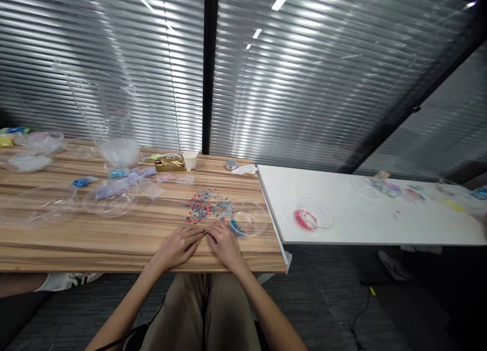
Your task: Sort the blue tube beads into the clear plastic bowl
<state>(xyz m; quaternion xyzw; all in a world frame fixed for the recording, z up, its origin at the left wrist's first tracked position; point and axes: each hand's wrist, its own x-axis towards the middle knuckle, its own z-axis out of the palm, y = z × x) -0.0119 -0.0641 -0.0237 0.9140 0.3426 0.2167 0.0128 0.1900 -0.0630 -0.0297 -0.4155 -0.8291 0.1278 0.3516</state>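
Note:
On the wooden table (pixel 114 244), my left hand (pixel 182 246) and my right hand (pixel 225 245) rest close together near the front edge. Their fingertips meet around a tiny blue piece (pixel 206 233), pinched between the two hands; its exact shape is too small to make out. Just beyond the fingers lies a loose spread of small red, blue and clear tube-like pieces (pixel 201 206). Beside my right hand stands a round clear plastic bowl (pixel 255 218), with blue pieces (pixel 236 228) gathered at its left side.
Left on the table are clear plastic bowls (pixel 110 206), small bags of coloured bits (pixel 133 177) and a tall clear bag (pixel 119 150). A paper cup (pixel 189 161), gold packet (pixel 169 163) and round tin (pixel 230 165) stand behind. A white table (pixel 357 224) adjoins at right, holding red pieces (pixel 305 219).

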